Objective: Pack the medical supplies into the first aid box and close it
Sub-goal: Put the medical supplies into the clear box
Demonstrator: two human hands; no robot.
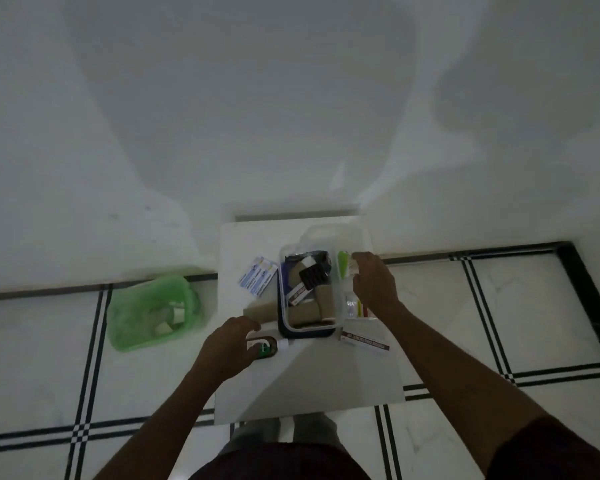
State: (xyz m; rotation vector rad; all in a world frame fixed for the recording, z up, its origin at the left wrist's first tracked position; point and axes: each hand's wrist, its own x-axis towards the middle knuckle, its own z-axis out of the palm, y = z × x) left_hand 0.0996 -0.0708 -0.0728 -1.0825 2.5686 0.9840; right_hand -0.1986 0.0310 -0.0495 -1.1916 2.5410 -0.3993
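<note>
- The right hand (374, 282) is at the right rim of the first aid box (307, 296), fingers curled around a small green and clear item (344, 268) that it holds just over that rim.
- The left hand (231, 344) is spread wide, palm down, over a small bottle (266, 345) with a green and white label that lies on its side near the box's front left corner; whether the fingers touch it cannot be told.
- The box is a clear tub with a dark base, standing on a small white surface (309, 379); tan rolls and a dark item with a white label lie inside it.
- Blue and white packets (257, 277) lie just left of the box.
- A long flat labelled pack (364, 341) lies near its front right corner.
- A green basket (155, 313) stands on the tiled floor, left of the surface.
</note>
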